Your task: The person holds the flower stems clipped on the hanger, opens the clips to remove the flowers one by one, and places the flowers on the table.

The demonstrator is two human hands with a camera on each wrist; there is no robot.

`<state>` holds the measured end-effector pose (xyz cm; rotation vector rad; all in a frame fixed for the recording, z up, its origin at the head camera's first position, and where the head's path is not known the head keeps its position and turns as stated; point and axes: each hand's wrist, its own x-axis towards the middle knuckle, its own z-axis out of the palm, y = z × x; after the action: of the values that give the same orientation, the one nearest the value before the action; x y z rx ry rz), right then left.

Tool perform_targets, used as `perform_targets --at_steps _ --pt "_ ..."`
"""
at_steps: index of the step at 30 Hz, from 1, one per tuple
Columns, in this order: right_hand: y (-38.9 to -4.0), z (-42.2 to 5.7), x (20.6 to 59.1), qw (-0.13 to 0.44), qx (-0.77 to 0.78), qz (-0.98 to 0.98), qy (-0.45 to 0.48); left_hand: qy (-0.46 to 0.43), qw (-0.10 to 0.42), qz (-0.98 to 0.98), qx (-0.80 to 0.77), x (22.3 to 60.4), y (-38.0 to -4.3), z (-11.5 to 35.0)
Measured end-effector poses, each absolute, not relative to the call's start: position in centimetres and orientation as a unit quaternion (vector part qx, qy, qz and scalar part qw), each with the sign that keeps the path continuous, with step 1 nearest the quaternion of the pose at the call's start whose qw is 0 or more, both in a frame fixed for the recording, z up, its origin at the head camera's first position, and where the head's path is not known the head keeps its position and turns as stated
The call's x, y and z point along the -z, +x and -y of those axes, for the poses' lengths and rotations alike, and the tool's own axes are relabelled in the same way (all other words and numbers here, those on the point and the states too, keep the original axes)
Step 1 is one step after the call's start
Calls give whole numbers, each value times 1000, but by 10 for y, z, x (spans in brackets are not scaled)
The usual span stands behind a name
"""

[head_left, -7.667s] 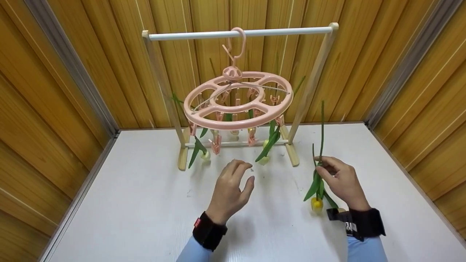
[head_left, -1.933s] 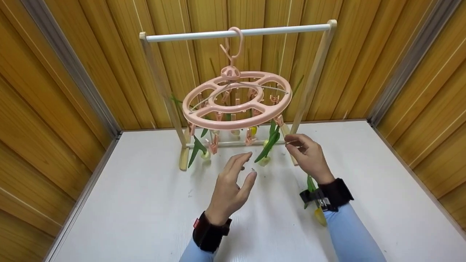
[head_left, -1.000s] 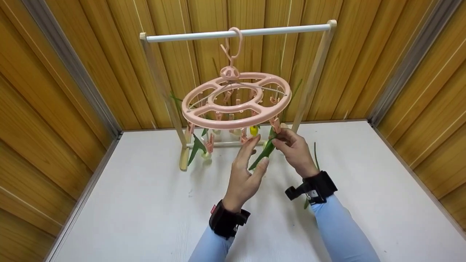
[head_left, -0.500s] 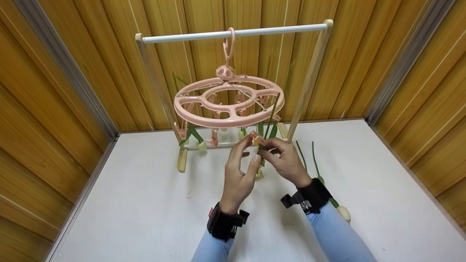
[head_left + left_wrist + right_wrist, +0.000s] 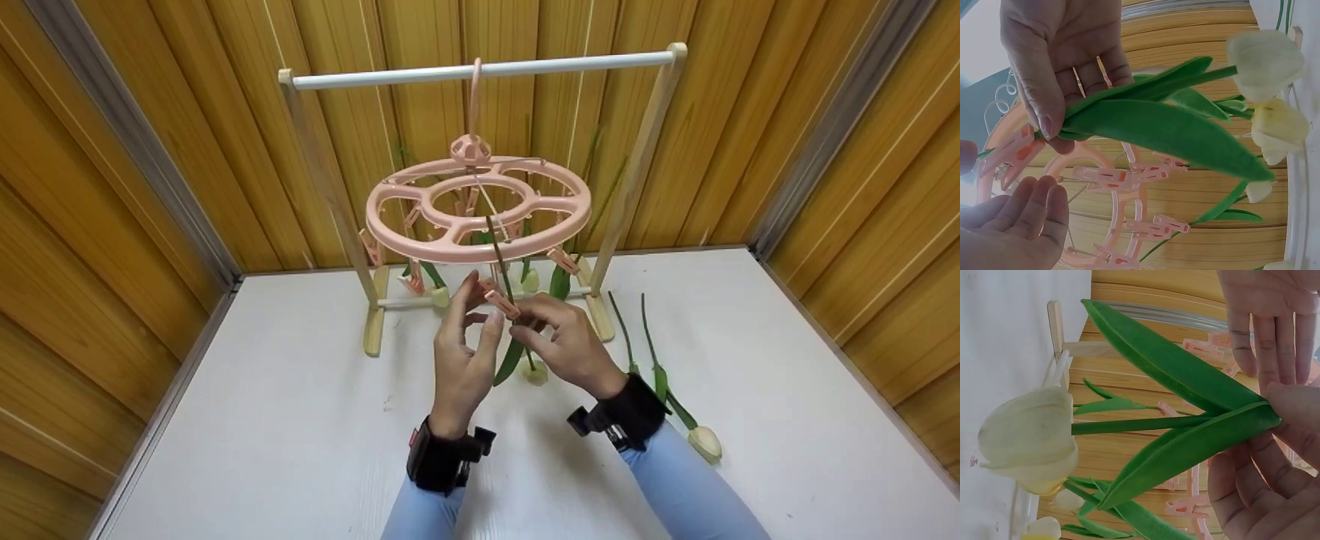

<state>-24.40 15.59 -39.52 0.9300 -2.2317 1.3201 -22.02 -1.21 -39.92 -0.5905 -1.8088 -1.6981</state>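
Note:
My right hand (image 5: 566, 341) pinches the green stem and leaf base of a white tulip (image 5: 1030, 433), whose bloom hangs downward. Its stem (image 5: 499, 259) runs up past a pink clothespin (image 5: 501, 304) on the round pink clip hanger (image 5: 480, 251). My left hand (image 5: 465, 367) is raised just left of that clothespin, fingers gently bent, a gap between thumb and fingertips. In the left wrist view the left hand's fingers (image 5: 1033, 208) hold nothing. Other tulips (image 5: 1280, 126) hang head down from the hanger's clips.
The hanger's hook (image 5: 475, 97) hangs over the white rod (image 5: 570, 66) of a wooden stand (image 5: 637, 172). A white tulip (image 5: 705, 442) and another stem (image 5: 621, 330) lie on the white table (image 5: 300, 450) at right. Wood-patterned panels (image 5: 225, 150) stand behind.
My right hand has left the tulips on the table for the hanger's front, where it pinches a hanging tulip. The hanger has turned on its hook. My left hand has stayed near the front clips.

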Motion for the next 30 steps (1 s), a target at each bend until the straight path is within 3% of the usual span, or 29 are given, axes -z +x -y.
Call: perform_targets --at_steps 30 --pt "-242 -150 394 203 -443 800 350 -216 333 675 622 394 -224 21"
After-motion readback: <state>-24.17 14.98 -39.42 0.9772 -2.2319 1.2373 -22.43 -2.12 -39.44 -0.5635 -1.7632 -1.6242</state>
